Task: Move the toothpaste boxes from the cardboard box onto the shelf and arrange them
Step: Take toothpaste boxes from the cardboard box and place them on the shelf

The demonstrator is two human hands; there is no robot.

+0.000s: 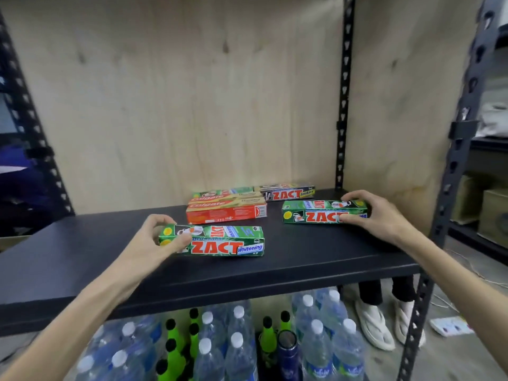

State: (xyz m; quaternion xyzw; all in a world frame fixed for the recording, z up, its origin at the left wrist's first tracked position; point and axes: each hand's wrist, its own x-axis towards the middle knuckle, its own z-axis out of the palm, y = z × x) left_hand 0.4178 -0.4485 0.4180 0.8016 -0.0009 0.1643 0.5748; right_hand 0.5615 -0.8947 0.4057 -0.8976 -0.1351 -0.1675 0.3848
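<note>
You stand at a black metal shelf (pixel 82 243) backed by pale plywood, with water bottles (pixel 236 342) and green-sleeved bottles (pixel 173 350) packed on the level below. Nearest you, your left hand (pixel 154 240) curls round the left end of a green ZACT Whitening box (pixel 220 242), thumb on its front face, fingers arched over the top. Further in and to the right, your right hand (pixel 368 215) grips the right end of a second green ZACT box (pixel 316 213) the same way. Behind them lie two Colgate boxes (pixel 228 207) side by side, and a dark ZACT Smokers box (pixel 288 192) rests near the plywood. The cardboard box is not in view. Both green boxes sit askew and apart; slide either one carelessly and you would likely knock the Colgate pair out of line.
</note>
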